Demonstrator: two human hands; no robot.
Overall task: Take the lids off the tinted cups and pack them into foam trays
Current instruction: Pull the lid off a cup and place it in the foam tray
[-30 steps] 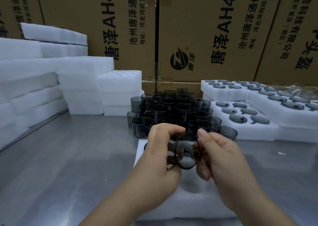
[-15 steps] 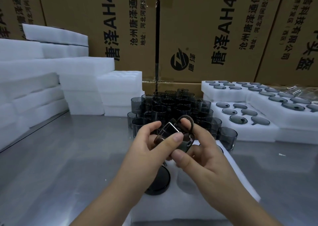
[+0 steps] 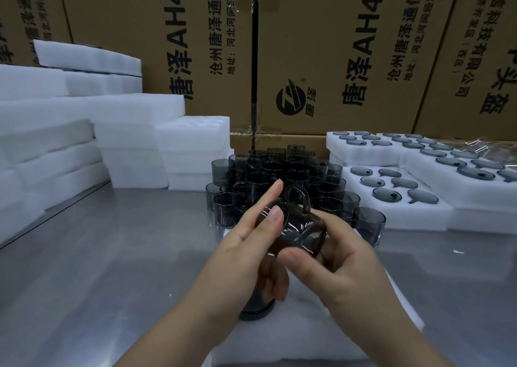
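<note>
A packing workshop or warehouse: printed shipping cartons (image 3: 321,59) wall the background, white foam trays (image 3: 70,142) stack at left on a steel table (image 3: 112,254).

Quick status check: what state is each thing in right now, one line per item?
left hand: gripping the cup, index finger extended.
right hand: gripping the cup.
tinted cup: held tilted above the tray; whether its lid is on is unclear.
foam tray: under the hands, one dark piece set in it.
cup cluster: upright, open-topped.
right trays: pockets filled.
foam stacks: piled.

Printed cardboard boxes (image 3: 321,59) behind steel table (image 3: 98,254)
</note>
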